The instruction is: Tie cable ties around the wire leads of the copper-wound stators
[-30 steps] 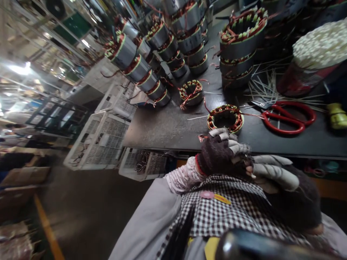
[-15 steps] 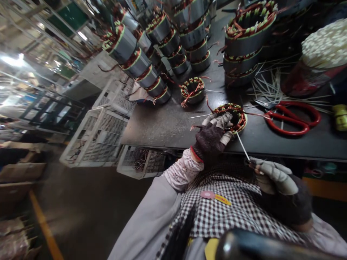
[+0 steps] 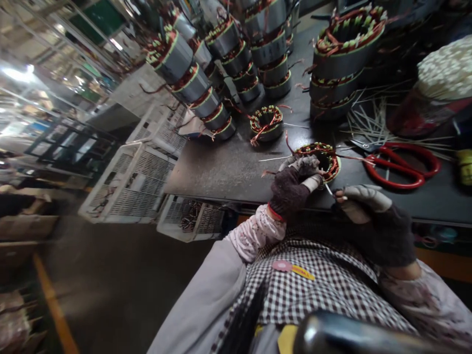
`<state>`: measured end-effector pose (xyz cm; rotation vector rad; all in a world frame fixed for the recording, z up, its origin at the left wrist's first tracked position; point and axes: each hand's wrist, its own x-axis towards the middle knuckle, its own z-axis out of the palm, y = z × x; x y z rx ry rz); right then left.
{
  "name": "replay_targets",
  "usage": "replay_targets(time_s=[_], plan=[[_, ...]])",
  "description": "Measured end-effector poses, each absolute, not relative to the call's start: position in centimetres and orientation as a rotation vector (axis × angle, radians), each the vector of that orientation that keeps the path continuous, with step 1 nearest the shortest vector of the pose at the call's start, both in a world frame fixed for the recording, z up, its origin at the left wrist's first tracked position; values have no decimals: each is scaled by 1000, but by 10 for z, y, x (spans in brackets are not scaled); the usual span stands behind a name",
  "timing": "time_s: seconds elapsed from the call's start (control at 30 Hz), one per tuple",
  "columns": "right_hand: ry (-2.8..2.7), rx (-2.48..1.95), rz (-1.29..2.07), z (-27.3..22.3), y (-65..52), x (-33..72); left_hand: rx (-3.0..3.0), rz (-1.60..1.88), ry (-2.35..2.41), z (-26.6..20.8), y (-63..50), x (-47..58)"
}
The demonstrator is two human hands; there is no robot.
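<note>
At the table's front edge lies a motor stator (image 3: 335, 169), a ring of copper windings with pale green slot liners. My left hand (image 3: 293, 187), in a dark glove with taped fingertips, grips its left side, fingers bent over the rim and into the bore. A short length of white cord (image 3: 328, 189) runs from the stator's near rim to my right hand (image 3: 370, 214). Thumb and forefinger of that hand are pinched on the cord's end, just right of the stator. Another piece of cord (image 3: 275, 159) sticks out to the left, and a reddish lead wire extends right.
Red-handled scissors (image 3: 400, 172) lie right of the stator, beside loose white cords (image 3: 376, 120) and a tub of white cords (image 3: 448, 69). Stacked stators (image 3: 206, 101) stand behind, with a single stator (image 3: 266, 130) nearer. White crates (image 3: 125, 191) sit left of the table.
My right hand has moved up and closer to the stator, and the cord showing between them is shorter. My left hand keeps its place on the ring. The view has shifted slightly.
</note>
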<state>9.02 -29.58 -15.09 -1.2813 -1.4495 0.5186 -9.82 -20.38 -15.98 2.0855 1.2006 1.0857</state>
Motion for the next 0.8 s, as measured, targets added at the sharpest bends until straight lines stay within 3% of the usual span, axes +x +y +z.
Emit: replay_targets(time_s=[0.1, 0.17, 0.47, 0.67, 0.8], plan=[[-1281, -1391, 823, -140, -287, 87, 2117, 1113, 1202, -160, -204, -98], [-1306, -1392, 832, -131, -283, 85, 2172, 1101, 1211, -158, -203, -100], [-1606, -1543, 508, -126, -261, 83, 2258, 1042, 1154, -145, -203, -104], [-1877, -1259, -106, -126, -259, 85, 2257, 1069, 1096, -141, -203, -106], [-1803, -1175, 17, -113, -261, 85, 2208, 1030, 1140, -138, -205, -104]])
